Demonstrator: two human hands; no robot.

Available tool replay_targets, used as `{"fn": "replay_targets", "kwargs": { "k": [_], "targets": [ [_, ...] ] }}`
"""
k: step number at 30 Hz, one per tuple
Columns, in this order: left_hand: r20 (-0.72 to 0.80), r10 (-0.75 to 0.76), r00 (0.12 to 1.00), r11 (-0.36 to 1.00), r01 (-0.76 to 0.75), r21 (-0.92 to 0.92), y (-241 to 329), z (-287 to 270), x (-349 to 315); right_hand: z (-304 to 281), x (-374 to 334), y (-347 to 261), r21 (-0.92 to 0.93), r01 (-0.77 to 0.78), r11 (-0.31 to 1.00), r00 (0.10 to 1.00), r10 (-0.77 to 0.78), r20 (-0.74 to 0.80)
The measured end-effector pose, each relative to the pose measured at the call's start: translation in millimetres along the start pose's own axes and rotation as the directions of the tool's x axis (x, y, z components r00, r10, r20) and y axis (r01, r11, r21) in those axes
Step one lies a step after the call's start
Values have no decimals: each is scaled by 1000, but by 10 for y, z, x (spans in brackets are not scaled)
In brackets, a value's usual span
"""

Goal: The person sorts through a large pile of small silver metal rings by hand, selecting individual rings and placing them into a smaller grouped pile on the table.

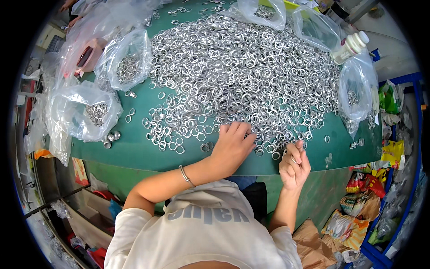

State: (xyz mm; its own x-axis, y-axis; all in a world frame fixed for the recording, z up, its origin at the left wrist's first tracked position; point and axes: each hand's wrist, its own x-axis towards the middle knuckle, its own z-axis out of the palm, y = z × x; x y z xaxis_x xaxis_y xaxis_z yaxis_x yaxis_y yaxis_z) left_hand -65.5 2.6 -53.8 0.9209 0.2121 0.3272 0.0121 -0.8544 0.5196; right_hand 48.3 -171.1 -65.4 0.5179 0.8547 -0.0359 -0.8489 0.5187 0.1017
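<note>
A broad heap of silver metal rings [242, 67] covers much of the green table [134, 154]. My left hand [233, 145] rests at the heap's near edge, palm down, its fingers bent in among the rings. What its fingertips grip, if anything, is hidden. To the right, my right hand [294, 167] is raised palm up at the table's front edge, with thumb and fingers closed together. Silver rings show at its fingers; I cannot tell how many it holds. A few loose rings [179, 149] lie left of my left hand.
Clear plastic bags with rings stand at the left [87, 110], far left [130, 62] and right [356, 89]. A white bottle [351, 47] leans at the back right. A pink container [89, 56] sits among plastic. A blue-framed rack [414, 134] holds packages at the right.
</note>
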Motion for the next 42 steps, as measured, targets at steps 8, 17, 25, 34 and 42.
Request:
{"fn": "replay_targets", "kwargs": {
  "k": [8, 17, 25, 34, 42],
  "targets": [
    [45, -57, 997, 992, 62, -114, 0, -2, 71, 14, -54, 149, -81, -43, 996, 997, 37, -68],
    [-25, -269, 963, 892, 239, -384, -72, -142, 45, 41, -45, 512, -629, -189, -754, 905, -383, 187],
    [59, -155, 986, 980, 161, -115, -89, -220, -4, 107, -137, 202, -980, 62, 190, 901, -432, -26],
    [-90, -160, 983, 968, 138, -211, -117, -118, 55, 137, -325, -94, -976, 62, 210, 776, -625, -85],
    [192, -438, 878, 460, 402, -792, -30, -137, 72, 64, -158, 327, -563, -272, -781, 847, -471, 244]
  ]
}}
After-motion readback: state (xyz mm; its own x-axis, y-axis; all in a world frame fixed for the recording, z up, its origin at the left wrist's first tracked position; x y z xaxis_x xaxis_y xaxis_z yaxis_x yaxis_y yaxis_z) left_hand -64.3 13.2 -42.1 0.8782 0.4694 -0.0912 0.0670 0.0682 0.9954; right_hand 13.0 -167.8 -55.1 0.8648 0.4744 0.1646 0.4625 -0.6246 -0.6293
